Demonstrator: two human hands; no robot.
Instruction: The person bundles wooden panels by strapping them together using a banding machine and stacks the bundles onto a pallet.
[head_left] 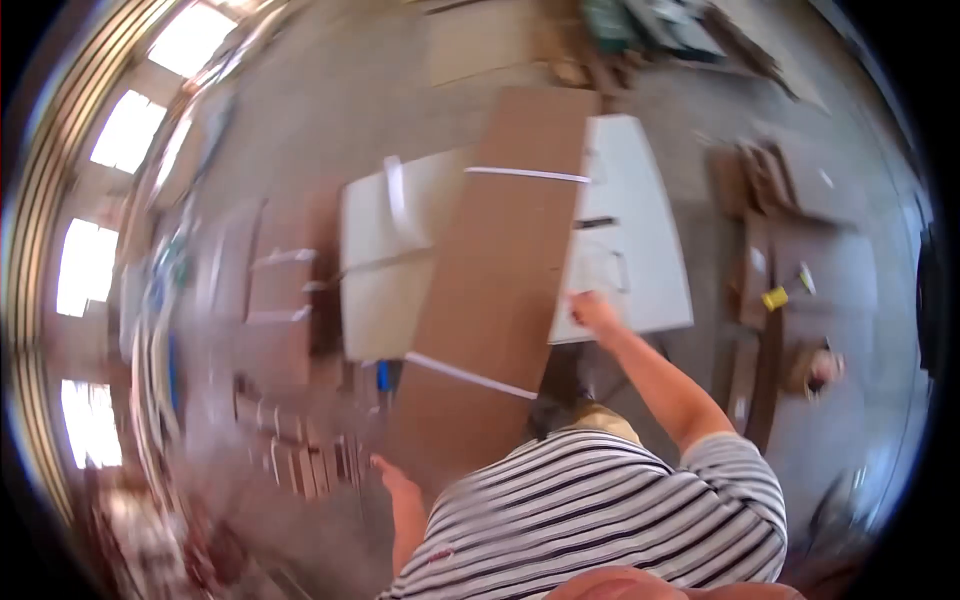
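A long flat brown cardboard box (500, 260), bound by two white straps, slants across the middle with its near end against my striped shirt. My left hand (398, 482) is at the box's lower left edge, its fingers closed there and partly hidden or blurred. To the right of the box, my right hand (594, 312) is curled closed above a white panel (645, 240). Whether anything small is in those fingers does not show. Dark marks and a thin curved outline lie on the panel. Left of the box, a cream-coloured strapped package (385, 290) shows partly beneath it.
Strapped brown cartons (282, 285) stand on the left, smeared by motion. On the right are more cardboard packs (815, 240), a yellow item (775, 298) and a tape roll (826, 370). Flat sheets (480, 45) lie on the concrete floor (330, 90) farther off.
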